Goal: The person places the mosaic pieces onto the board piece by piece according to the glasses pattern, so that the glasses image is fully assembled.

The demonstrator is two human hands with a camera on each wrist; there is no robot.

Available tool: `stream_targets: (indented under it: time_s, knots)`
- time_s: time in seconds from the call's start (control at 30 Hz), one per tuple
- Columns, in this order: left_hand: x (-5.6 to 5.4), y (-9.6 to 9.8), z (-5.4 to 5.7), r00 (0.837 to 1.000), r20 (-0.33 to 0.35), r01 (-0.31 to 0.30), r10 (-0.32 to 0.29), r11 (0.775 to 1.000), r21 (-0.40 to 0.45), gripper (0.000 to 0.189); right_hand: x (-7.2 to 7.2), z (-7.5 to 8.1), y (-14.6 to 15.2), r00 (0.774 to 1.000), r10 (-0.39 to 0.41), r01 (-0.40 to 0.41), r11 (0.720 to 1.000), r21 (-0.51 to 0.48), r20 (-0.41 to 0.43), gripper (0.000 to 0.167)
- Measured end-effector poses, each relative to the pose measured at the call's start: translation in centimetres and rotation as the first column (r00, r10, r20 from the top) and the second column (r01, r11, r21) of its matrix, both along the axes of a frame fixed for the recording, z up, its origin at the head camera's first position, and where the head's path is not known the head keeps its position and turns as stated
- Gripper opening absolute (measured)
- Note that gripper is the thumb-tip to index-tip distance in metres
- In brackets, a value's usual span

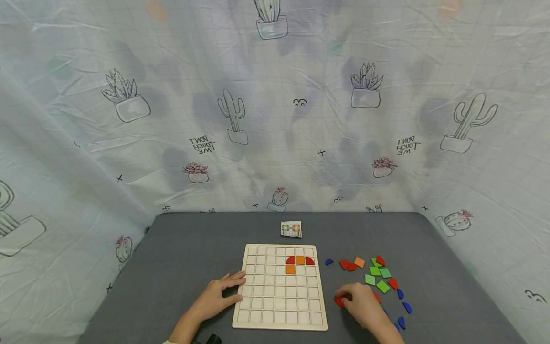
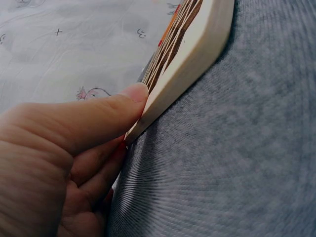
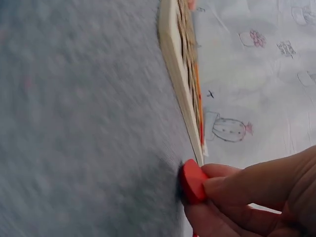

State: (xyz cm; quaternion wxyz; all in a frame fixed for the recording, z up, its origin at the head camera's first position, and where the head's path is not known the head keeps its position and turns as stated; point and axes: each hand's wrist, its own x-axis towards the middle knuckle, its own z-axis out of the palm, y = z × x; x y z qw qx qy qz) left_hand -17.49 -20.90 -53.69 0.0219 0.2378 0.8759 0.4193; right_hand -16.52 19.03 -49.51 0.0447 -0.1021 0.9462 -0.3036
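Observation:
A pale wooden grid board (image 1: pixel 270 290) lies on the table. Two orange squares (image 1: pixel 300 260) and two red quarter-round pieces (image 1: pixel 290 260) sit in cells near its upper right. My left hand (image 1: pixel 216 297) rests at the board's left edge with thumb and fingers spread; in the left wrist view the thumb (image 2: pixel 111 114) presses against the wooden side. Right of the board, my right hand (image 1: pixel 364 306) pinches a red quarter-round piece (image 3: pixel 193 181) between thumb and fingers, close over the table. Another red piece (image 1: pixel 376 297) shows partly behind this hand.
Loose pieces lie on the right: several green squares (image 1: pixel 383 286), an orange square (image 1: pixel 359 262), red pieces (image 1: pixel 344 264) and blue half-rounds (image 1: pixel 407 307). A small pattern card (image 1: pixel 291 229) lies beyond the board. Near the front edge is a black object (image 1: pixel 213 339). A printed curtain (image 1: pixel 275 119) surrounds the table.

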Motion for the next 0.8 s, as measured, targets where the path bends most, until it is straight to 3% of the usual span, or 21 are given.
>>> stream_targets:
  time_s: [0.27,0.5,0.6,0.8]
  knots:
    - [0.2,0.0,0.2,1.000,-0.003,-0.010,0.010,1.000,0.000,0.048,-0.4,-0.1,0.6,0.993,-0.011,0.032,0.982,-0.186,0.113,0.011]
    - [0.2,-0.1,0.0,1.000,-0.014,-0.017,0.017,1.000,-0.012,0.048,-1.4,-0.4,-0.8,0.986,0.075,-0.008,0.911,-0.412,0.148,0.014]
    - [0.0,-0.1,-0.4,0.999,-0.033,-0.018,0.017,0.999,-0.030,0.048,-1.9,-0.5,-1.9,0.985,0.071,0.009,0.890,-0.456,0.160,0.015]
    - [-0.2,-0.1,-0.8,0.999,-0.041,-0.018,0.016,0.998,-0.054,0.048,-2.9,-0.9,-4.7,0.986,0.052,0.032,0.874,-0.484,0.159,0.012]
